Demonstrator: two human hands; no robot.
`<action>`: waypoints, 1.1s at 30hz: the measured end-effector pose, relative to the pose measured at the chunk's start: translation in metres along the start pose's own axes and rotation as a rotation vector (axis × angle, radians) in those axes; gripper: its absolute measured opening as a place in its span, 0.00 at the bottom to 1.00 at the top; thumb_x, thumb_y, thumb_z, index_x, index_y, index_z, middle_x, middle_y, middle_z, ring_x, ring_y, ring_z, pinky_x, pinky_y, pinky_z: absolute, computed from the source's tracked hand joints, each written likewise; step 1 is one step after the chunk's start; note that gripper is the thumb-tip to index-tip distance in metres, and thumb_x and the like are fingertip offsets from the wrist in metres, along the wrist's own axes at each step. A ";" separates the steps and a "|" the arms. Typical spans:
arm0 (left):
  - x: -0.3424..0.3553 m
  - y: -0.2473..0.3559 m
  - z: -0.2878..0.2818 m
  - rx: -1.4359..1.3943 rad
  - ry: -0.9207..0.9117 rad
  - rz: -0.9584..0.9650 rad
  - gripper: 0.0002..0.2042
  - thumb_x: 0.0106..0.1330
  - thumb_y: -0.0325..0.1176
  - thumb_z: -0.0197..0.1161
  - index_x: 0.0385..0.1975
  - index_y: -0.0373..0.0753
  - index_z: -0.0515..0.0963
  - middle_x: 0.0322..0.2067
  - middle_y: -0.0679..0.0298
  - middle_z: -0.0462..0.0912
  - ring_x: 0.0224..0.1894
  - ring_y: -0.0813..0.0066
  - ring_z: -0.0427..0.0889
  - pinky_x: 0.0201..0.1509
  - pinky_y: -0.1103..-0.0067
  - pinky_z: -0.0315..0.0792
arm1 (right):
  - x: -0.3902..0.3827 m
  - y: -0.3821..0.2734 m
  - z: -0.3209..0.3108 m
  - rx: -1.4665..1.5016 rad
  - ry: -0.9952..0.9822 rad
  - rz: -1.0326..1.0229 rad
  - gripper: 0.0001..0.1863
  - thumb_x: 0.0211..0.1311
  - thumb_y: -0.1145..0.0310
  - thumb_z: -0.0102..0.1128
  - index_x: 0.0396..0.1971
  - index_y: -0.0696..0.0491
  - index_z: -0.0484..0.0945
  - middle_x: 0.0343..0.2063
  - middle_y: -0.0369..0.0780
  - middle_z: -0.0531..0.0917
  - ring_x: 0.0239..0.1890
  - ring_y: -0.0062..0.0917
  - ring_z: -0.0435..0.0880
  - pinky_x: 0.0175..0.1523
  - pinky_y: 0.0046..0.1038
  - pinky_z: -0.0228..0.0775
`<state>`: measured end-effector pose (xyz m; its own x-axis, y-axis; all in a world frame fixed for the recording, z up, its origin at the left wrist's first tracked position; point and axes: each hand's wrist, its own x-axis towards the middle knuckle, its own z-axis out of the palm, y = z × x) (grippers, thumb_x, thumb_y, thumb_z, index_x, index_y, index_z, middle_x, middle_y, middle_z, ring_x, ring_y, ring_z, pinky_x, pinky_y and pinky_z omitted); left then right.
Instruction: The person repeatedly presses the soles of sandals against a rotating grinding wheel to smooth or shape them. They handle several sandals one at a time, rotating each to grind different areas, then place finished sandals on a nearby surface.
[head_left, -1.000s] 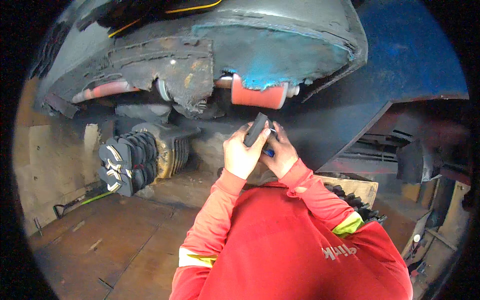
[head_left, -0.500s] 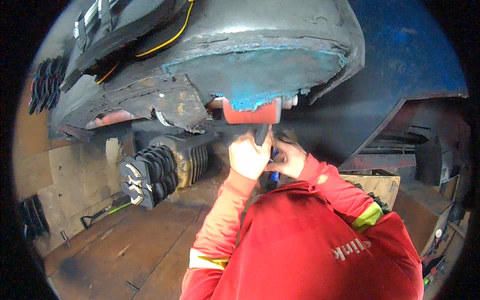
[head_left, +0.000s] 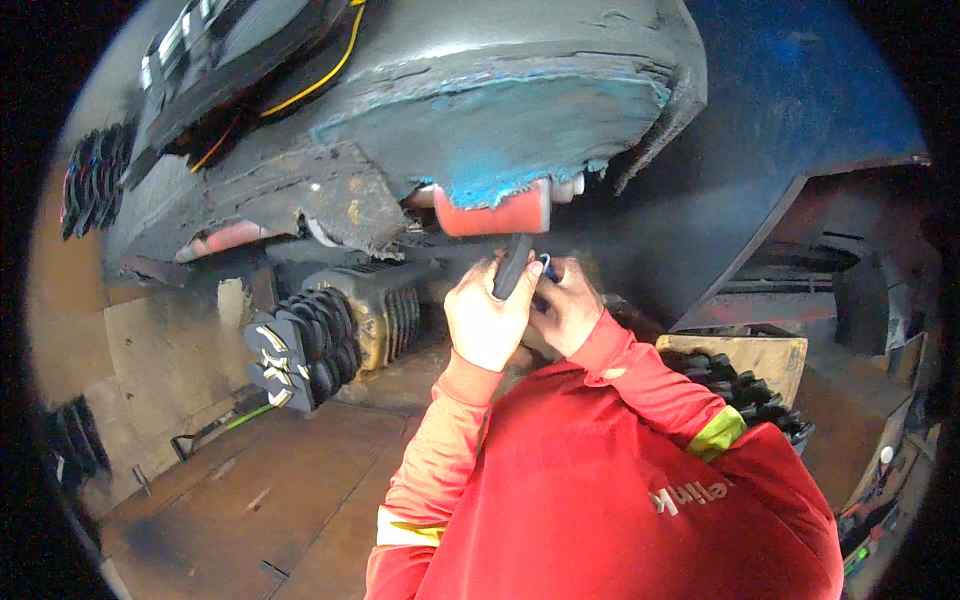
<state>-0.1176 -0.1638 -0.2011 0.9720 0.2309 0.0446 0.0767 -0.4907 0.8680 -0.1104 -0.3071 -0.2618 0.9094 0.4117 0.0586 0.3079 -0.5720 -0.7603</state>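
My left hand [head_left: 485, 315] grips a dark grey, flat piece [head_left: 514, 266], held upright with its top just under a red roller [head_left: 492, 215]; whether they touch is unclear. My right hand [head_left: 568, 310] is closed beside it, around the piece and a small blue part [head_left: 545, 268] whose shape I cannot make out. Above the roller, a worn grey machine housing [head_left: 480, 50] carries a ragged, blue-stained flap [head_left: 490, 130].
Black flip-flops with striped straps [head_left: 280, 355] hang at left beside stacked grey plates [head_left: 395, 315]. More dark footwear hangs on the left wall [head_left: 95, 175]. A wooden crate [head_left: 760, 355] holds dark pieces at right, below a dark blue panel [head_left: 780, 90].
The view has shifted, showing more of the left wall. My hands lifted the piece up to the red roller, and it now sits slightly lower and more leftward than half a second ago.
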 end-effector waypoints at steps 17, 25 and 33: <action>-0.005 -0.005 0.008 0.058 0.015 -0.032 0.10 0.66 0.35 0.71 0.40 0.35 0.87 0.31 0.56 0.89 0.32 0.72 0.87 0.38 0.74 0.78 | -0.007 0.011 -0.016 0.003 -0.116 -0.018 0.40 0.50 0.60 0.73 0.67 0.38 0.72 0.46 0.56 0.73 0.44 0.53 0.80 0.47 0.47 0.77; -0.001 -0.002 -0.007 -0.009 -0.037 -0.068 0.12 0.66 0.30 0.70 0.46 0.32 0.84 0.37 0.61 0.89 0.39 0.75 0.85 0.46 0.78 0.78 | 0.002 -0.006 -0.010 0.035 0.069 -0.162 0.34 0.48 0.68 0.73 0.60 0.37 0.77 0.42 0.46 0.79 0.43 0.47 0.80 0.44 0.44 0.75; 0.011 -0.012 0.010 0.121 -0.062 -0.042 0.13 0.66 0.42 0.69 0.37 0.37 0.87 0.29 0.49 0.86 0.32 0.53 0.88 0.36 0.68 0.79 | -0.009 0.011 -0.005 -0.017 -0.029 0.007 0.31 0.48 0.61 0.74 0.57 0.43 0.78 0.43 0.49 0.75 0.38 0.46 0.81 0.39 0.43 0.78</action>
<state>-0.1051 -0.1639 -0.2160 0.9790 0.2026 -0.0242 0.1400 -0.5805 0.8021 -0.1136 -0.3211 -0.2677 0.9033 0.4276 0.0343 0.3063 -0.5870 -0.7494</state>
